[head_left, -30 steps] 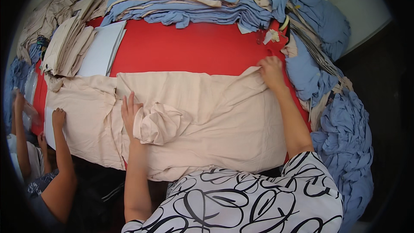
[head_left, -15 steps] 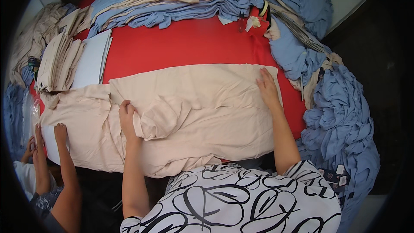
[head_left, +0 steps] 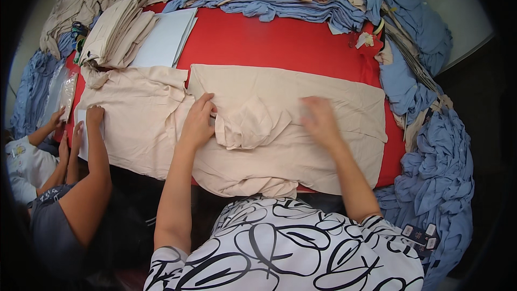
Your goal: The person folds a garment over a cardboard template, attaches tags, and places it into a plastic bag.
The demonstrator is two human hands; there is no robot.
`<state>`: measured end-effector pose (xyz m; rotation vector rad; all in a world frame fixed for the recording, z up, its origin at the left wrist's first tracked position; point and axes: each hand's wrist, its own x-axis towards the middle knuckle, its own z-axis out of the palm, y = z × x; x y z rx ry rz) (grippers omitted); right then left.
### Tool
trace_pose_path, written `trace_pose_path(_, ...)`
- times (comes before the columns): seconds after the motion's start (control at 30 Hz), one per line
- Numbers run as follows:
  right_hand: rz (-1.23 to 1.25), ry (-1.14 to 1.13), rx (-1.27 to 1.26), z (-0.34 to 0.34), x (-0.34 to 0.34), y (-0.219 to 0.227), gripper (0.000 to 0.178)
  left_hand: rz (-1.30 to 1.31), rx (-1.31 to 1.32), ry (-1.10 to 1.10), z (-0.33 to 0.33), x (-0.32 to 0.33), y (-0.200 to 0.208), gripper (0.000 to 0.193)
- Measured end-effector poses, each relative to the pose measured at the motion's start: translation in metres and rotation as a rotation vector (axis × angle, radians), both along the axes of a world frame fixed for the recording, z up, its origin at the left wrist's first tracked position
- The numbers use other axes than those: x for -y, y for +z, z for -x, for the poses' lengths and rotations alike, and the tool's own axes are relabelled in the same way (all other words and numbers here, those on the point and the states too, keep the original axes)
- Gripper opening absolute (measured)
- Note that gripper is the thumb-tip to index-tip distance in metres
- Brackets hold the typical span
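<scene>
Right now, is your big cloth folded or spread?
Mostly spread: the beige cloth lies wide across the red table, bunched beside the left hand.

soft light falls evenly, corners go black, and the right hand blurs.

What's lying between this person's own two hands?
In the head view, a crumpled bunch of beige cloth lies between the left hand and the blurred right hand, above flatter beige cloth.

Right hand gone from right end of beige cloth; now blurred over it, nearer left hand.
</scene>
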<state>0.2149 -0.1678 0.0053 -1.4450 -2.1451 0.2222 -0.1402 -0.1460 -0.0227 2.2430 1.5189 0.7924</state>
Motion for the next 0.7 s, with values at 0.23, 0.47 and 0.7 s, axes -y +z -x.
trace_pose_path(0.23, 0.560, 0.193, -0.259, 0.052, 0.019, 0.018, 0.022, -0.205, -0.169, -0.112, 0.012, -0.012, -0.007, 0.034)
trace_pose_path(0.47, 0.389, -0.454, -0.509, -0.055, -0.005, -0.009, 0.033, -0.017, -0.134, -0.123, 0.006, -0.023, 0.004, 0.060)
trace_pose_path(0.7, 0.157, -0.440, -0.216, -0.009, 0.001, -0.015, 0.037, -0.020, -0.234, -0.046, 0.004, -0.021, 0.010, 0.069)
